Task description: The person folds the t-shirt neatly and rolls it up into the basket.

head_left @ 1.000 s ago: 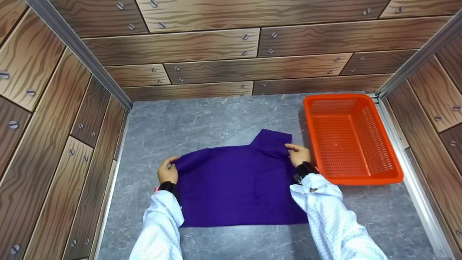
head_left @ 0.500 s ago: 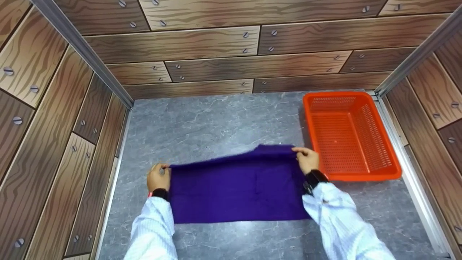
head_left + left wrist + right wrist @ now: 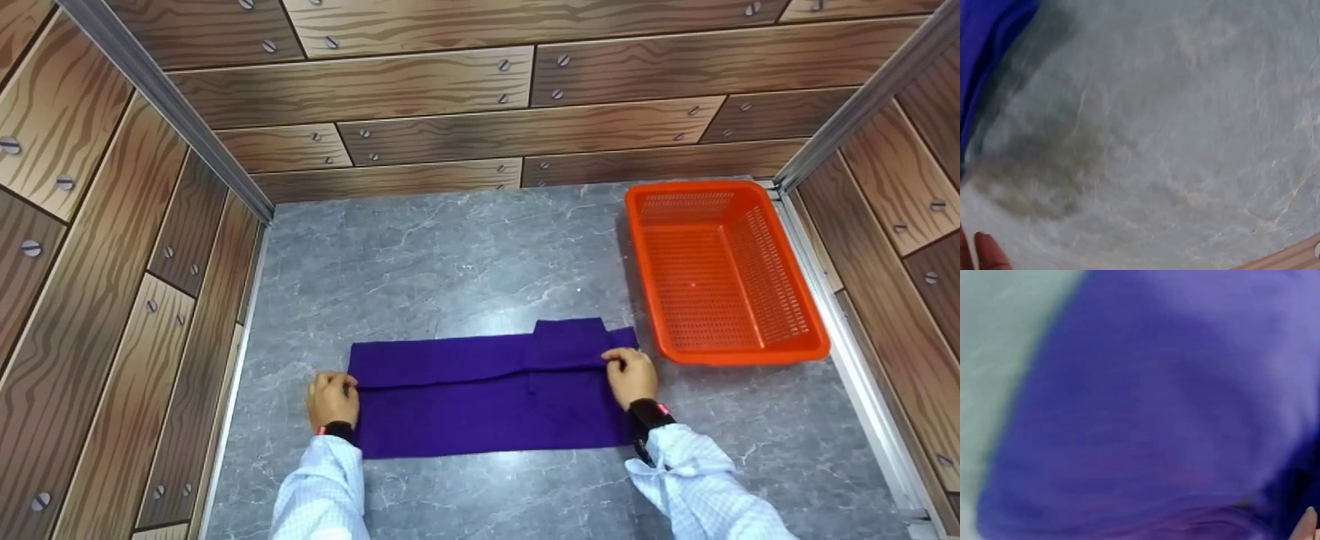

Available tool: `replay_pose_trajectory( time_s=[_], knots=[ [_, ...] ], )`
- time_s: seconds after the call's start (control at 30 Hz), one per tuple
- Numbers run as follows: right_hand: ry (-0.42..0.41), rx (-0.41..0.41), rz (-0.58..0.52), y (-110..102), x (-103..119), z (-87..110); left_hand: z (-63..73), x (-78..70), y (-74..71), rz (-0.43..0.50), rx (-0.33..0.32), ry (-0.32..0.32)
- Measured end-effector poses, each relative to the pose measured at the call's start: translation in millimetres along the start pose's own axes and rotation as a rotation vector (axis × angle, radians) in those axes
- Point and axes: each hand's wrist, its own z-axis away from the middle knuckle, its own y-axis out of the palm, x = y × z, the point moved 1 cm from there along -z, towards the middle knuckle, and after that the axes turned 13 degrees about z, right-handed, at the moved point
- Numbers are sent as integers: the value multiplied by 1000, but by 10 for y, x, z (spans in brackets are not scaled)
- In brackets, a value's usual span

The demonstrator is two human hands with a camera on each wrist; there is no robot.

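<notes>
A purple shirt (image 3: 465, 420) lies on the grey marbled surface, its upper part folded down over the lower in a long flap. A squarish piece like a sleeve sticks up at the flap's right end. My left hand (image 3: 334, 401) pinches the flap's lower corner at the left edge, and my right hand (image 3: 632, 381) pinches its right end with thumb and forefinger. In the left wrist view, shirt cloth (image 3: 985, 39) fills the top left corner and fingertips (image 3: 991, 256) show at lower left. Purple cloth (image 3: 1145, 399) takes up most of the blurred right wrist view.
An orange plastic basket (image 3: 651, 285) with perforated walls stands just right of the shirt, nothing in it. Wood-patterned panels (image 3: 420, 94) wall in the back and both sides, joined by metal corner strips (image 3: 161, 97). The grey surface (image 3: 420, 255) extends behind the shirt.
Both hands have drawn the shirt's far edge toward the person and down, folding it over. The shirt now forms a shallower rectangle with the flap lying flat. The basket stays put.
</notes>
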Motion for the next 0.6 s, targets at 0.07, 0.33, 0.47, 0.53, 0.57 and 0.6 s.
replay_pose_trajectory(
  time_s=[0.07,0.33,0.47,0.53,0.57,0.6],
  knots=[
    [-1,54,46,27,-39,41,41,-10,50,-47,28,-44],
    [17,132,194,42,-25,17,113,-128,230,-160,-20,-99],
    [49,120,146,5,83,-185,142,-288,385,-78,-64,28],
    [103,169,104,-6,148,-311,177,-413,498,-14,-32,95],
    [142,210,87,-10,180,-370,199,-491,556,28,-7,122],
    [186,250,70,-10,207,-423,220,-570,616,70,32,144]
  ],
)
